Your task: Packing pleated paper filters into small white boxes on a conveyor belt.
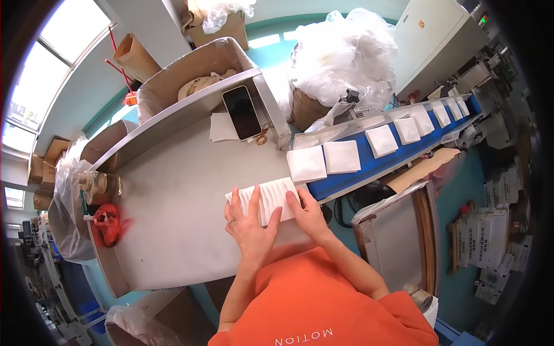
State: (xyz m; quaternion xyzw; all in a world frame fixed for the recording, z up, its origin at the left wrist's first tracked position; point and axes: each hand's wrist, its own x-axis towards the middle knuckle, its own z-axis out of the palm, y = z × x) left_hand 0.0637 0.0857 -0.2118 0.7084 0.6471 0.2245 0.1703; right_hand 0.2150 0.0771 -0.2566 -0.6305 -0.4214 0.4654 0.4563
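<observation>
A row of folded white napkins (268, 198) stands on edge, packed side by side, at the right front of the grey metal table (173, 230). Over its left part lies my left hand (251, 230), fingers along the top and far side, thumb toward the near side. My right hand (310, 217) presses against the right end with thumb and fingers. Both hands grip the row between them. Just beyond my right hand, flat folded napkins (341, 157) lie spaced along a blue conveyor belt (369, 167); the nearest napkin (306, 164) reaches over the belt's end.
A black phone (242, 112) lies on white napkins (222, 128) near the table's raised far edge. At the left corner are a glass jar (103, 183) and a red plastic bag (107, 223). Behind stand a lined carton (199, 63) and piled clear plastic bags (346, 55).
</observation>
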